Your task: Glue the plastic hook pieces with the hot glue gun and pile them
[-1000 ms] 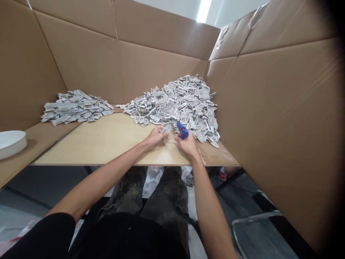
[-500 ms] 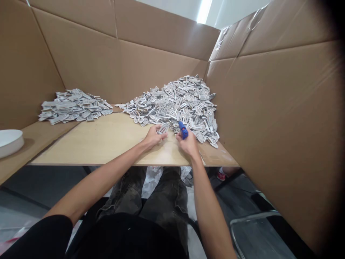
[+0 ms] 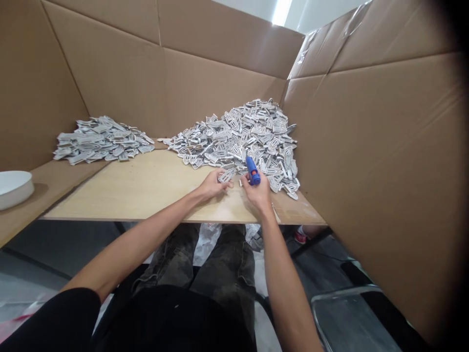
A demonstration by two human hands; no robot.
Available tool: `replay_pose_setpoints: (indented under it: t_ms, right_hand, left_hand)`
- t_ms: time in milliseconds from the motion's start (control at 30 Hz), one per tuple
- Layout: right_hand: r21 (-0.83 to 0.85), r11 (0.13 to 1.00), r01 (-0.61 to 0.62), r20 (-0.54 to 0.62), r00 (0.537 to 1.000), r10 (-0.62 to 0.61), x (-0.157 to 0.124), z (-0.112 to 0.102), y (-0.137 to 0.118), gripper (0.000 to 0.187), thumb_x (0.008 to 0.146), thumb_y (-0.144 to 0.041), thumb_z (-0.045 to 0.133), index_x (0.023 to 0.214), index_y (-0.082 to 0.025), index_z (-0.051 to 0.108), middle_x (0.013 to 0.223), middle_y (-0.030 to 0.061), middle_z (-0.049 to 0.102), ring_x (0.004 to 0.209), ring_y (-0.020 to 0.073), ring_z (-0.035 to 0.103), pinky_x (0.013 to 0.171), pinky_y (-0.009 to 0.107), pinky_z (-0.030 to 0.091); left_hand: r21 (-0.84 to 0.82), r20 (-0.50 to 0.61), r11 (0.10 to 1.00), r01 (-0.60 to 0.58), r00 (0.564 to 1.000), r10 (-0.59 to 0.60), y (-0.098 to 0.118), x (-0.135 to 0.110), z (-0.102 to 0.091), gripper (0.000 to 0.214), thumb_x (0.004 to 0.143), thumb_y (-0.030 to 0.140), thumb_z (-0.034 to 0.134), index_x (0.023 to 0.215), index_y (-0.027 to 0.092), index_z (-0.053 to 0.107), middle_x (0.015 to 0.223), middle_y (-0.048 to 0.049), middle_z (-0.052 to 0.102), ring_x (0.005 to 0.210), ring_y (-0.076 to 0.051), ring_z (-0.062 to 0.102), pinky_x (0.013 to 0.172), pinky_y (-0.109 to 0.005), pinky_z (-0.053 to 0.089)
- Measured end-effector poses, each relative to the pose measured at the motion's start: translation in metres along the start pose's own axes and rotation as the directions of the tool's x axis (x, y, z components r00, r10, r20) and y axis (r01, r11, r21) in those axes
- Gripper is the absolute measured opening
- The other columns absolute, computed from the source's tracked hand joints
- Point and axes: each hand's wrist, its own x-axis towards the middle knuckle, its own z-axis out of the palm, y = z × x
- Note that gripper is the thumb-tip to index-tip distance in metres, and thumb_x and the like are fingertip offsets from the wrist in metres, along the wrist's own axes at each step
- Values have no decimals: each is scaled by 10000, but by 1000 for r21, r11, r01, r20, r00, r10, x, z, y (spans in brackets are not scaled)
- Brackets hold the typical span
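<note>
My left hand [image 3: 213,184] is closed on a flat, pale slotted piece [image 3: 226,175] with a pointed end, just above the table. Close beside it on the right, my right hand [image 3: 258,191] grips a blue tool [image 3: 252,171] with a small orange spot on it; its working end is hard to make out. Directly behind both hands rises a large heap of similar slotted pieces [image 3: 242,132]. Farther left lies a smaller pile of such pieces [image 3: 104,140], stacked more flatly.
Tall cardboard walls [image 3: 220,58] enclose the back and both sides of the wooden table [image 3: 146,188]. A white bowl [image 3: 15,189] stands at the far left. Below the table's right end shows another person's red shoe [image 3: 300,237]. A chair [image 3: 351,313] is at lower right.
The slotted piece has tilted a little in my left hand. The blue tool has turned slightly, showing its orange spot more. The view has shifted slightly.
</note>
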Motion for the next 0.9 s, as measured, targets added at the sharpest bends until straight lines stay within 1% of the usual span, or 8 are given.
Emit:
replay_pose_setpoints:
  t_ms: [100, 200, 300, 400, 567, 733, 800, 900]
  right_hand:
    - [-115, 993, 31, 18, 999, -29, 0, -1, -3, 169, 917, -414, 582, 900, -258, 518, 856, 37, 671, 755, 204, 613, 772, 313, 484]
    - [-178, 982, 61, 13, 998, -60, 0, 3, -4, 169, 917, -409, 571, 885, -265, 488, 822, 29, 650, 735, 207, 593, 747, 310, 449]
    - [-225, 971, 83, 7, 996, -84, 0, 7, -5, 151, 919, -396, 550, 887, -261, 491, 809, 34, 632, 742, 218, 580, 737, 312, 421]
    - [-245, 965, 89, 32, 996, -84, -1, 8, -7, 115, 914, -362, 542, 890, -257, 502, 807, 42, 634, 760, 225, 577, 742, 311, 415]
    - [-181, 976, 124, 33, 992, -120, -3, 12, -6, 141, 901, -380, 549, 872, -259, 484, 781, 26, 618, 740, 218, 555, 714, 308, 398]
    - [-134, 979, 156, 18, 988, -155, -4, 18, -3, 233, 876, -447, 593, 848, -262, 455, 761, 14, 598, 709, 207, 534, 681, 306, 386]
    - [-140, 977, 162, 1, 987, -164, -3, 19, -3, 264, 895, -473, 599, 834, -261, 455, 760, 16, 593, 716, 206, 534, 687, 309, 390]
    - [-129, 969, 210, -36, 976, -216, -1, 15, -4, 346, 918, -552, 614, 806, -248, 492, 803, 37, 609, 764, 215, 552, 733, 325, 416]
  left_hand:
    - [3, 77, 1000, -16, 997, 15, 0, -1, 0, 463, 743, 191, 850, 1124, 144, 591, 1005, -111, 772, 733, -159, 731, 605, -236, 540]
    - [47, 141, 998, -47, 989, 40, 0, -2, -1, 480, 772, 230, 834, 1183, 124, 611, 930, -105, 775, 708, -170, 729, 581, -229, 509]
    - [88, 177, 993, -80, 982, 64, 1, -3, -2, 398, 784, 223, 802, 1126, 117, 629, 830, -72, 752, 665, -159, 703, 576, -227, 487]
    - [108, 185, 989, -101, 980, 80, 1, -2, -3, 291, 787, 193, 759, 1038, 122, 631, 828, -58, 735, 678, -147, 699, 587, -219, 480]
    - [130, 206, 983, -131, 973, 102, 3, -3, -1, 230, 804, 209, 746, 995, 118, 659, 846, -48, 721, 678, -129, 678, 603, -213, 477]
    - [97, 148, 991, -91, 986, 76, 8, -4, 3, 152, 862, 210, 738, 956, 121, 660, 815, -45, 711, 614, -106, 631, 572, -205, 447]
    - [90, 91, 994, -60, 995, 51, 9, -4, 3, 120, 895, 215, 721, 917, 131, 639, 764, -44, 702, 572, -101, 606, 548, -201, 426]
    - [50, -36, 999, -2, 999, 4, 9, -2, 2, 99, 919, 192, 681, 894, 157, 592, 720, -37, 687, 532, -104, 595, 501, -193, 391]
